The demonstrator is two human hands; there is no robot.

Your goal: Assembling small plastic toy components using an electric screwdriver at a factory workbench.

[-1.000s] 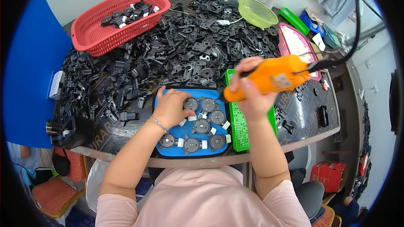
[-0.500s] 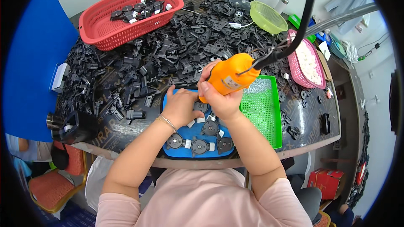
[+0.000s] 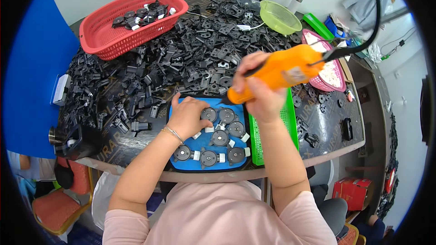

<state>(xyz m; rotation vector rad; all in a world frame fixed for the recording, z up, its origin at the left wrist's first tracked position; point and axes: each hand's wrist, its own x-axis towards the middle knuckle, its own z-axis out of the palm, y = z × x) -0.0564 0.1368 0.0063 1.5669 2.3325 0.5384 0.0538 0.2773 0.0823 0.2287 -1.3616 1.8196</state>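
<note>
My right hand (image 3: 260, 86) is wrapped around an orange electric screwdriver (image 3: 284, 70), held tilted above the work with its dark tip pointing left. Beneath it lies a blue mat (image 3: 193, 144) carrying several round black parts with white tabs, among them one disc (image 3: 228, 115) near the top. My left hand (image 3: 187, 117) rests on the mat's left side. Its thumb and forefinger close around the edge of a round black part (image 3: 209, 115); the rest of its fingers lie behind, partly hidden. The screwdriver tip is apart from the parts.
A broad heap of black plastic pieces (image 3: 190, 59) covers the far table. At the back left stands a red basket (image 3: 113, 47). A green perforated tray (image 3: 256, 152) sits right of the mat, with a pink basket (image 3: 338, 75) beyond. A black cable (image 3: 373, 27) runs from the screwdriver.
My right hand has lifted the screwdriver off the part and swung it to the right, uncovering more discs. My left hand stays at the mat's left side.
</note>
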